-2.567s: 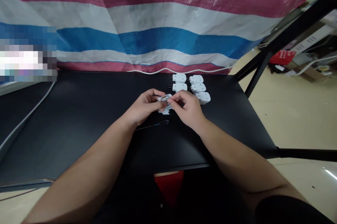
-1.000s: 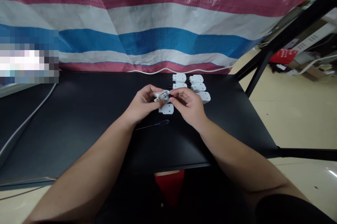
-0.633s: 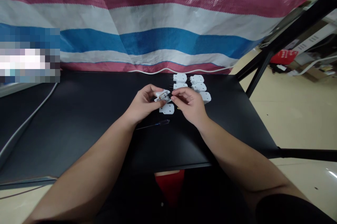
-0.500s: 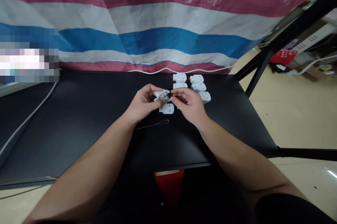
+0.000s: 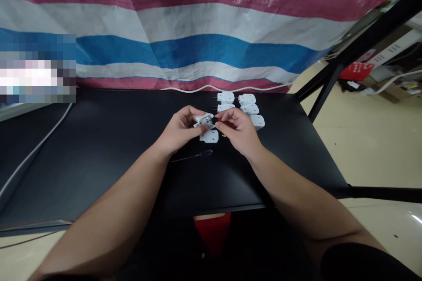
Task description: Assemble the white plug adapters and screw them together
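Note:
My left hand (image 5: pixel 182 129) is closed around an opened white plug housing (image 5: pixel 205 121), its inner metal parts facing up. At the housing's right end, my right hand (image 5: pixel 240 130) has its thumb and index finger pinched together; what lies between them is too small to make out. Just below the held plug, a white plug cover (image 5: pixel 209 136) with dark holes lies flat on the black table. Small brass-coloured pieces (image 5: pixel 224 135) show beside my right thumb. Nearer to me rests a screwdriver (image 5: pixel 205 153) with a clear handle, its shaft pointing left.
Several white plugs (image 5: pixel 249 108) stand grouped behind my right hand, some with pins pointing left. A white cable (image 5: pixel 207 88) runs along the back edge of the black table (image 5: pixel 108 153). Striped plastic sheeting (image 5: pixel 198 48) hangs behind it. A black metal frame (image 5: pixel 325 81) rises at the right.
Both hands stay almost in place around the plug housing. My right hand has shifted very slightly to the right, and more of the brass-coloured pieces shows.

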Demonstrator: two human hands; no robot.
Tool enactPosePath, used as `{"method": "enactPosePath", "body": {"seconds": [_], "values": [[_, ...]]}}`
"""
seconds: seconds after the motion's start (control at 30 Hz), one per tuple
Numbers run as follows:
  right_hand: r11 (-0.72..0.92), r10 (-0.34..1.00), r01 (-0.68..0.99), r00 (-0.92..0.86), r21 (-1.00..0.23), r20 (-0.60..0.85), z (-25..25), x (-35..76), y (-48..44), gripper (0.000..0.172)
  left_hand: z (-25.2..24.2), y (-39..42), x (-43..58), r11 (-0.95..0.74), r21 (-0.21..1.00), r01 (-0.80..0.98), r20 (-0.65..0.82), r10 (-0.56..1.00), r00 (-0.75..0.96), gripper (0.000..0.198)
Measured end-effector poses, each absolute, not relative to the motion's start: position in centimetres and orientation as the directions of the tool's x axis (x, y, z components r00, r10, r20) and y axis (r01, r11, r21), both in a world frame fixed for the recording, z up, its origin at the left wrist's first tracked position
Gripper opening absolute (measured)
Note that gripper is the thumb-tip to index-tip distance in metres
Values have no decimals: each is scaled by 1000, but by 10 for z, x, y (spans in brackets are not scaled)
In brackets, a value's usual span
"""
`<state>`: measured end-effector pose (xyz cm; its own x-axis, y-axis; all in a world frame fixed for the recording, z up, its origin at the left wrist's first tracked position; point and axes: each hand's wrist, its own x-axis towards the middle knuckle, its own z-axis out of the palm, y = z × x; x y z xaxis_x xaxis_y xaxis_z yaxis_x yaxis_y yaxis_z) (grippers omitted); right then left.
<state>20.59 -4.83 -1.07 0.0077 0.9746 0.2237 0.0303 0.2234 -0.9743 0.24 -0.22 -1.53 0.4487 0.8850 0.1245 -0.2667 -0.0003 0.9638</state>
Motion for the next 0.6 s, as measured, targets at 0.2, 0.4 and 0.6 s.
{"method": "enactPosePath", "body": {"seconds": [0.2, 0.4, 0.6], "values": [[217, 976, 27, 13, -976, 218, -10, 205, -48, 26, -14, -2, 2, -13, 963, -267, 136, 883, 449, 39], [181, 983, 6, -19, -983, 181, -7, 208, -48, 25, -12, -4, 3, 68, 943, -324, 105, 867, 487, 39], [18, 985, -195, -167, -981, 51, -7, 213, -46, 30, -8, -6, 1, 181, 926, -331, 48, 814, 579, 38]]}}
